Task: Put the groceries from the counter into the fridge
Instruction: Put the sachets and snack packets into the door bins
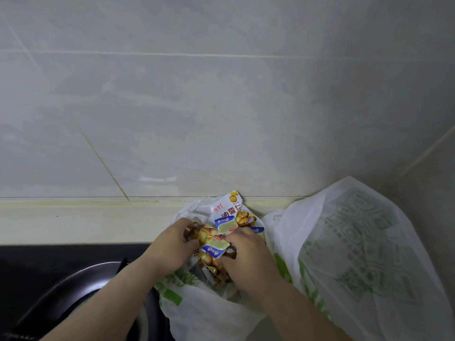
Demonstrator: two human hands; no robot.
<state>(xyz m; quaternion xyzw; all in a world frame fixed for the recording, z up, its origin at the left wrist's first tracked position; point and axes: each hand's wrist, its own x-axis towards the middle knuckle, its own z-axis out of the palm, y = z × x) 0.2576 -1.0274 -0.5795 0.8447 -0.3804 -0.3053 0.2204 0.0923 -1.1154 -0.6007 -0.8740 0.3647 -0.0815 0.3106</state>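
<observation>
1. Both bare forearms enter from the bottom of the frame and converge at lower centre.
2. Dark pan [81,286], lower left, sits on a black cooktop [37,257], partly under the left forearm.
3. Left hand [170,244]: grip closed around a bunched handful of chestnut snack packets [204,235].
4. Right hand [246,257]: grip closed over more of the same pile; a small blue-and-yellow butter portion [215,247] lies between the two hands, touching both.
5. Groceries lie at lower centre, inside the open mouth of a white plastic bag with green print [197,306].
6. Second butter portion [226,225] and a white chestnut pouch [230,207] stand just behind the hands.
7. Second, larger white-and-green bag [357,242] occupies the lower right, touching the first.
8. Cream bench [73,220] carries both bags; grey tiled wall [197,94] fills the upper frame.
</observation>
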